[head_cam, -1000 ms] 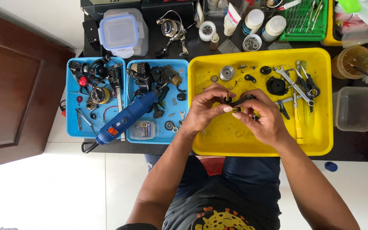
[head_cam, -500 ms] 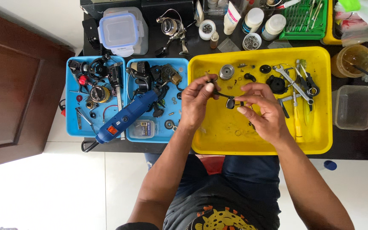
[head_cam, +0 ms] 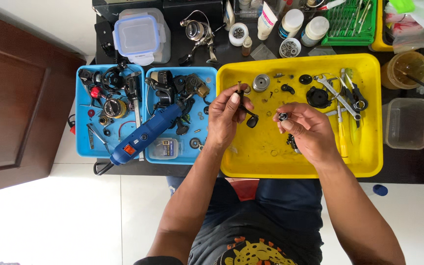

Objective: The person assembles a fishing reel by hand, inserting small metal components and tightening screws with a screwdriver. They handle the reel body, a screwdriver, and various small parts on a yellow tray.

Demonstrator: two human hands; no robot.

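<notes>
Over the yellow tray (head_cam: 359, 167), my left hand (head_cam: 225, 117) pinches a thin black crank handle (head_cam: 248, 114) with a dark knob at its lower end. My right hand (head_cam: 305, 128) holds a small round black part (head_cam: 283, 117) between thumb and fingertips. The two hands are a short way apart above the tray's middle. Loose in the tray lie a silver round part (head_cam: 260, 82), a black round cover (head_cam: 318, 96), small washers and several wrenches and pliers (head_cam: 342, 95).
Two blue trays (head_cam: 85, 149) at the left hold reel parts and a blue rotary tool (head_cam: 145, 133). Behind stand a lidded plastic box (head_cam: 137, 35), a fishing reel (head_cam: 198, 32), bottles and a green tool rack (head_cam: 350, 22). A clear tub (head_cam: 407, 123) sits at right.
My hands have moved apart. The left hand now carries the black handle off to the left, and the right hand keeps the small round part.
</notes>
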